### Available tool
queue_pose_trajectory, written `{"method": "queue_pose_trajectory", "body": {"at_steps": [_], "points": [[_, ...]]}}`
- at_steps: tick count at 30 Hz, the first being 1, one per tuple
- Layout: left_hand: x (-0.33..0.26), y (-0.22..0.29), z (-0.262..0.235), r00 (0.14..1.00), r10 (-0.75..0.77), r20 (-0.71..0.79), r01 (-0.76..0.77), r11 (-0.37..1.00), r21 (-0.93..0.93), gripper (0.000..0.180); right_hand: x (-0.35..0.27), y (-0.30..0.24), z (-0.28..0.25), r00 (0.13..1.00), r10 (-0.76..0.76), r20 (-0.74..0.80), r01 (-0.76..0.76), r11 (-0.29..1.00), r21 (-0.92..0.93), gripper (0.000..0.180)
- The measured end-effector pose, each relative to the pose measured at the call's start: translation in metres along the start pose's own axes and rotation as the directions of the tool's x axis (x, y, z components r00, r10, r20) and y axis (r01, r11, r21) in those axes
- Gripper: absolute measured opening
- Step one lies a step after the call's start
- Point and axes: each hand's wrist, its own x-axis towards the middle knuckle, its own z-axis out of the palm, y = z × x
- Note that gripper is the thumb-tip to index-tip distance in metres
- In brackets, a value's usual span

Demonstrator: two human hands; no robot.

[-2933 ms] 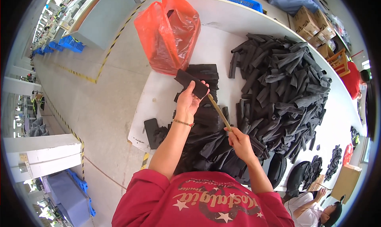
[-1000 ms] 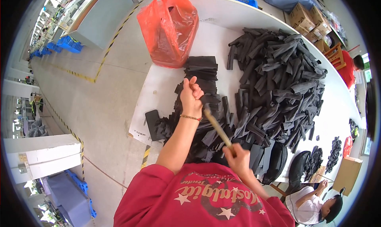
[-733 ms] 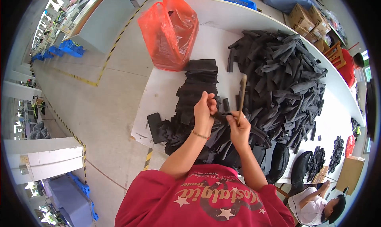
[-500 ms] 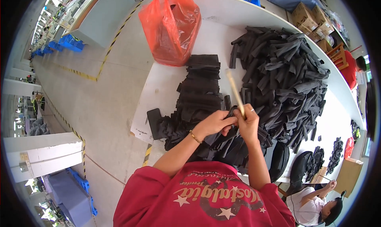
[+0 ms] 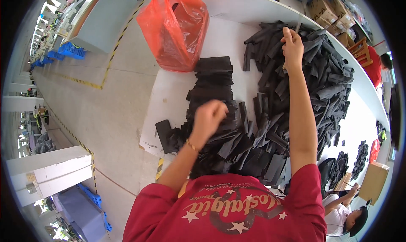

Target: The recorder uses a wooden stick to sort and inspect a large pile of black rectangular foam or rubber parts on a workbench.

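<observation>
Two bare hands over black strips: one column laid out, one large heap loose

A red plastic bag [image 5: 188,43] stands on a white surface [image 5: 167,89]. Nearer the person than the bag and slightly to its right, a column of strips [image 5: 213,79] lies overlapped in fairly even order; farther from the bag, toward the person, come looser, fanned pieces [image 5: 230,139]. Well to the right of the bag spreads a bigger, jumbled heap of strips [image 5: 325,75]. Judging by this, the work looks only partly done: the column seems put in order, the heap seems not yet so.

The left hand [image 5: 210,118] is over the column, on the bag's near side. Its fingers are curled, but blur hides how tightly; whether they hold or touch a strip cannot be told. The right hand [image 5: 292,49] is over the heap, right of the bag, fingers bent around a thin pale stick [image 5: 300,24] that juts past the hand's far side. Whether it also grips a strip is unclear.
</observation>
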Motion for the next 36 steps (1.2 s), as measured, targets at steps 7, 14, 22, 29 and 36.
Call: {"method": "queue_pose_trajectory", "body": {"at_steps": [7, 14, 22, 29, 36], "points": [[0.085, -0.085, -0.032, 0.927, 0.185, 0.326, -0.36, 0.683, 0.635, 0.017, -0.104, 0.056, -0.04, 0.88, 0.148, 0.452, -0.058, 0.977, -0.206, 0.018], [0.097, -0.072, -0.059, 0.95, -0.095, 0.298, 0.027, 0.974, 0.223, 0.012, -0.17, 0.031, -0.096, 0.768, -0.165, 0.619, 0.533, 0.701, -0.474, 0.018], [0.089, -0.041, -0.055, 0.925, -0.161, 0.344, 0.087, 0.971, 0.222, 0.011, -0.173, 0.031, -0.091, 0.672, -0.255, 0.695, 0.693, 0.547, -0.47, 0.022], [0.06, 0.02, -0.018, 0.857, 0.28, 0.432, -0.435, 0.843, 0.316, 0.012, -0.209, 0.037, -0.041, 0.702, -0.089, 0.706, 0.382, 0.884, -0.269, 0.034], [0.016, 0.031, -0.02, 0.985, -0.117, -0.125, -0.014, 0.671, -0.741, 0.049, -0.261, 0.042, -0.035, 0.698, 0.235, 0.677, -0.302, 0.953, -0.019, 0.025]]}}
